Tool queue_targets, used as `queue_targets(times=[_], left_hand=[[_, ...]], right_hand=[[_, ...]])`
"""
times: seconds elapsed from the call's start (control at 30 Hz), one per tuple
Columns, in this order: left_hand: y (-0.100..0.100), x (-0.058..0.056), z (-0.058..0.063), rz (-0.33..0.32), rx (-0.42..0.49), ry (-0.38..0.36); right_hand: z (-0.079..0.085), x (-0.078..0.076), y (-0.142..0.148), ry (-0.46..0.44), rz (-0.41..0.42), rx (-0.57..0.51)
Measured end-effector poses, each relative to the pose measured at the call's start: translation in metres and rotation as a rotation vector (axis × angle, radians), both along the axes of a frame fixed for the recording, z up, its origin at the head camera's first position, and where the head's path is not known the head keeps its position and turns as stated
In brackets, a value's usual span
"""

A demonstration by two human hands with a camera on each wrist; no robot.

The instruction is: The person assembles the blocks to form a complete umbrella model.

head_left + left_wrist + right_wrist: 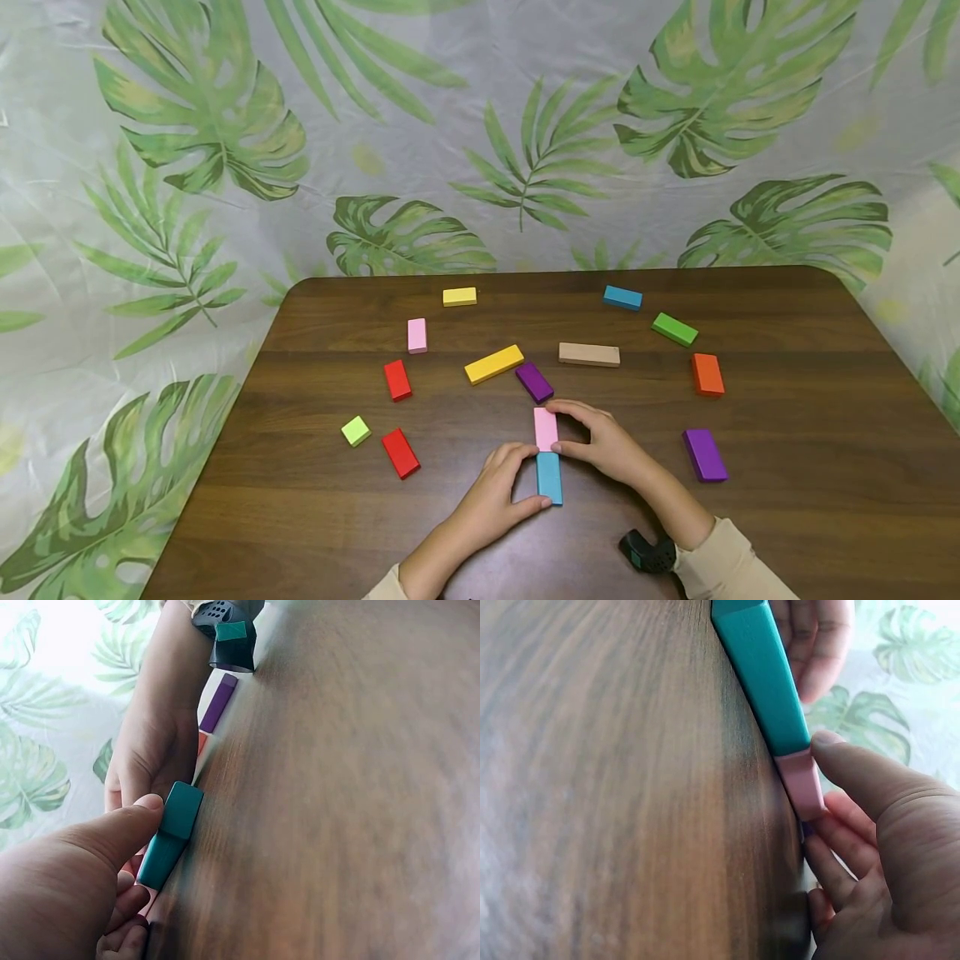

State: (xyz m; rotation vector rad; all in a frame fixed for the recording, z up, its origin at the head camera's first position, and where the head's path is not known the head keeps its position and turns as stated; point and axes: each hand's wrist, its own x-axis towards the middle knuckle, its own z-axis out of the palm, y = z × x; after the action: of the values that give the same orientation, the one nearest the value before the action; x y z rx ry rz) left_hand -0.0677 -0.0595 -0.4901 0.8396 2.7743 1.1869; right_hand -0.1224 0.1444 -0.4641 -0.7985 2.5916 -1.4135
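Note:
A pink block (546,429) and a light blue block (549,479) lie end to end on the table, their short ends meeting in one line. My left hand (491,492) grips the blue block lengthwise, thumb at its near end and fingertips by the joint. In the left wrist view this blue block (172,832) looks teal, with the thumb against its edge. My right hand (603,442) holds the pink block between thumb and fingers, the thumb close to the joint. The right wrist view shows the pink block (802,784) right against the teal one (761,675).
A dark purple block (535,382) lies just beyond the pink one. Around them on the brown table (300,517) are a yellow block (494,365), a tan block (589,355), a purple block (705,456), red blocks (401,453) and several others. A black wrist device (647,552) sits at the right sleeve.

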Motion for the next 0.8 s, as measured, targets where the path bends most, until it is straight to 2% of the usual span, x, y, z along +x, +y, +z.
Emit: queue_targets(times=[0.13,0.2,0.57,0.8], left_hand=[[0.0,0.0,0.0,-0.001,-0.002,-0.004],[0.0,0.0,0.001,-0.003,-0.002,-0.005],[0.0,0.0,0.0,-0.007,0.002,-0.002],[0.0,-0.001,-0.001,0.013,-0.003,-0.003]], right_hand=[[-0.019,-0.006,0.004,0.025,-0.007,0.015],[-0.021,-0.007,0.005,0.033,-0.007,0.024],[-0.02,-0.006,0.006,0.02,0.006,0.01],[-0.021,-0.006,0.007,0.035,0.01,0.016]])
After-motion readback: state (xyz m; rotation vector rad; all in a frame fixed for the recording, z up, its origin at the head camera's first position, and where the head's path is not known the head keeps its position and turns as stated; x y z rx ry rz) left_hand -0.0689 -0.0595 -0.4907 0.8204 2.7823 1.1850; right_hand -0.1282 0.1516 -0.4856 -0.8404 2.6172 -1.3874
